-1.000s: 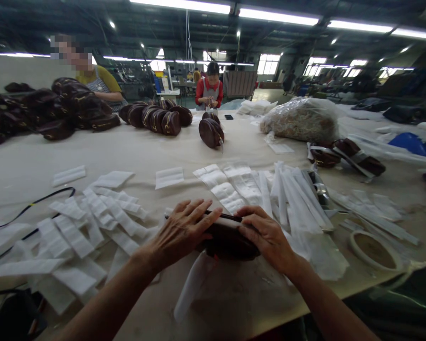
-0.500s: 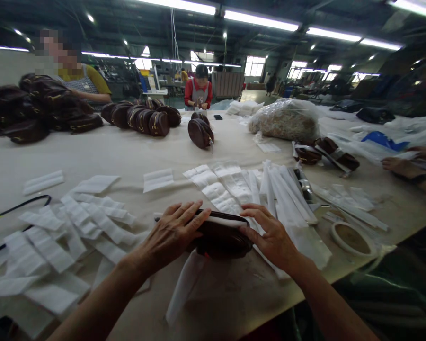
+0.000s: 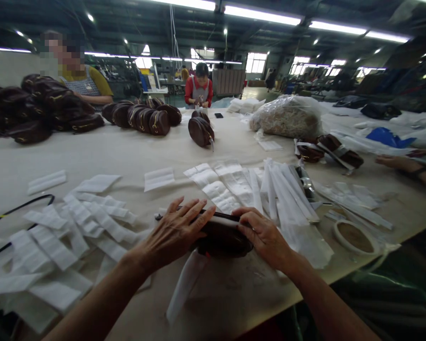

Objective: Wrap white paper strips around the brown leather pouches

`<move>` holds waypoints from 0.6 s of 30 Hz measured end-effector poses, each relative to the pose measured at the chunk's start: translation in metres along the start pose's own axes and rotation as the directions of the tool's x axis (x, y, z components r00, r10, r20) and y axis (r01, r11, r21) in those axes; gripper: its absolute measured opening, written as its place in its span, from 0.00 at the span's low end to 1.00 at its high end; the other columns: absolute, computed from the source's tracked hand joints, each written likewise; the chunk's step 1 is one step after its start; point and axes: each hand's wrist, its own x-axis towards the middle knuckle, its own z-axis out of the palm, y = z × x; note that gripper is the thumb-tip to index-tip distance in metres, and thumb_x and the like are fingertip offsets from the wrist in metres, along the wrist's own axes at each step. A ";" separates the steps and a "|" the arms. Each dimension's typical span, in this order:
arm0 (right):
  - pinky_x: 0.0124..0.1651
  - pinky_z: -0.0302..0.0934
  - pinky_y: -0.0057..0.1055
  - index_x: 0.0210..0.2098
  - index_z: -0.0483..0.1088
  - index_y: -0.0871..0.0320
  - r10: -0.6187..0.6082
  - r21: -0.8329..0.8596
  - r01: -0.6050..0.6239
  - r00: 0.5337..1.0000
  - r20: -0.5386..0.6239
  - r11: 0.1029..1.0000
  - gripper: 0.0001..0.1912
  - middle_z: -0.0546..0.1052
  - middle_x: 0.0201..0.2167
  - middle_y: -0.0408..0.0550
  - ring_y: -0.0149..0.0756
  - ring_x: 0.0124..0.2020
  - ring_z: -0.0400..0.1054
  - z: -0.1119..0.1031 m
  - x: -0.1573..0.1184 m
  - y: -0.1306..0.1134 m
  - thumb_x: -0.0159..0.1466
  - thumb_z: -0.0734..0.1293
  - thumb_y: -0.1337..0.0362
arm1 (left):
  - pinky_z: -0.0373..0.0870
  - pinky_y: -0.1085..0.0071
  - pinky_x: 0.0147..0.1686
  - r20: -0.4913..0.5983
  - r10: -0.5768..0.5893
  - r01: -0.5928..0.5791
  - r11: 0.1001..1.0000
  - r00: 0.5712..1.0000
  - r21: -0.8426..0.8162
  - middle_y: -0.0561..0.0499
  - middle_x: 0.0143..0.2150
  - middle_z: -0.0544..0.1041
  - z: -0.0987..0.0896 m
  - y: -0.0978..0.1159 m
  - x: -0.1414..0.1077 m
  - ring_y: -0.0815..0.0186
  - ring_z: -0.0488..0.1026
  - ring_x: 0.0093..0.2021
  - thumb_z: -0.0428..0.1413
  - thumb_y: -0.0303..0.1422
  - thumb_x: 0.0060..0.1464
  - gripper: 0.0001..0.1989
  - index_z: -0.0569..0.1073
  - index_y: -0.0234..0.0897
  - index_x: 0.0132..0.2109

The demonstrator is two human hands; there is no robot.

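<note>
A dark brown leather bag (image 3: 222, 234) rests on the table in front of me, with a pale strip along its top edge. My left hand (image 3: 179, 227) lies over its left end, fingers stretched out across the top. On the right end, my right hand (image 3: 261, 232) grips the rim between thumb and bent fingers. Under the bag, a white strip (image 3: 186, 284) hangs toward the table's front edge, beside a small red spot. Folded white strips (image 3: 220, 187) lie just beyond the bag.
Loose white strips (image 3: 57, 246) and a black cord (image 3: 19, 208) are at the left. To the right are a tape roll (image 3: 355, 237) and long white strips (image 3: 287, 189). Brown bags (image 3: 200, 131) stand further back. Two people sit across; another person's hand (image 3: 394, 162) is at right.
My right hand has closed its fingers on the bag's rim and shifted slightly left. My left hand has slid a little right. The other person's hand at the right has moved.
</note>
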 end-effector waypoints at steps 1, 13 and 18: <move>0.50 0.65 0.33 0.32 0.62 0.56 -0.001 -0.008 0.001 1.000 0.010 1.000 0.07 0.71 0.44 0.51 0.34 0.46 0.68 0.000 0.000 0.000 0.66 0.58 0.70 | 0.62 0.52 0.54 0.000 0.003 -0.003 1.000 1.000 0.000 0.37 0.57 0.69 0.002 0.000 -0.001 0.52 0.68 0.55 0.53 0.33 0.59 0.26 0.60 0.34 0.62; 0.52 0.60 0.51 0.57 0.60 0.67 -0.180 -0.489 0.140 0.983 -0.035 0.861 0.22 0.71 0.49 0.62 0.49 0.48 0.64 0.041 0.002 -0.009 0.66 0.61 0.64 | 0.67 0.61 0.44 -0.074 -0.001 0.002 1.000 0.997 0.018 0.40 0.48 0.74 0.011 0.000 -0.001 0.57 0.71 0.44 0.50 0.39 0.61 0.22 0.63 0.30 0.58; 0.43 0.63 0.41 0.55 0.64 0.66 -0.284 -0.469 0.214 0.955 -0.082 0.857 0.18 0.73 0.42 0.57 0.43 0.41 0.64 0.043 0.003 -0.006 0.69 0.57 0.63 | 0.65 0.67 0.38 -0.198 0.009 -0.002 0.999 0.980 0.036 0.45 0.40 0.75 0.003 0.002 0.000 0.63 0.72 0.38 0.47 0.38 0.64 0.18 0.65 0.31 0.56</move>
